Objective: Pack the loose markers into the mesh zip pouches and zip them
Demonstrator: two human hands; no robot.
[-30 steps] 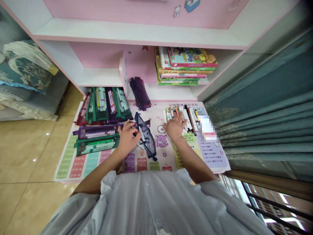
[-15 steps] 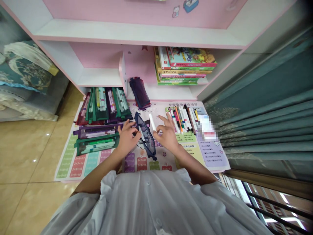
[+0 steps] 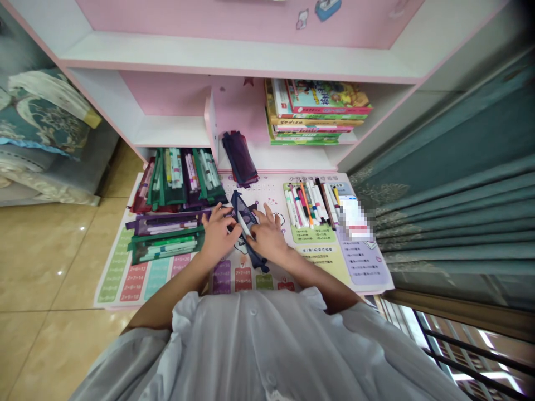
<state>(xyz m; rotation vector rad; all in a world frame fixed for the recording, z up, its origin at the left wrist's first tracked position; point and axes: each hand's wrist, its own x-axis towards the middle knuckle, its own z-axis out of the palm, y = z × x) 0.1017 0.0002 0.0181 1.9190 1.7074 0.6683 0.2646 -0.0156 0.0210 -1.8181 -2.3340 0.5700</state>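
Observation:
A dark blue mesh pencil pouch (image 3: 239,205) lies slanted on the desk in front of me. My left hand (image 3: 220,229) is closed in a pinch on the pouch's left edge. Over the pouch's right side, my right hand (image 3: 270,236) has its thumb and index finger together at a white marker (image 3: 243,225), its other fingers spread. That marker lies along the pouch opening, its lower end hidden by my right fingers. To the right, a row of loose markers (image 3: 309,207) in mixed colours lies on the printed mat (image 3: 321,267).
Filled green, purple and red mesh pouches (image 3: 167,192) cover the left of the desk. Folded dark pouches (image 3: 240,159) lie at the back against the shelf. Stacked books (image 3: 317,114) sit in the shelf. A phone (image 3: 353,217) lies right of the markers, near the curtain (image 3: 443,189).
My right hand has moved left and slightly down, bringing the white marker from beside the pouch to its opening. My left hand stays at the pouch edge. The pouch now looks narrower.

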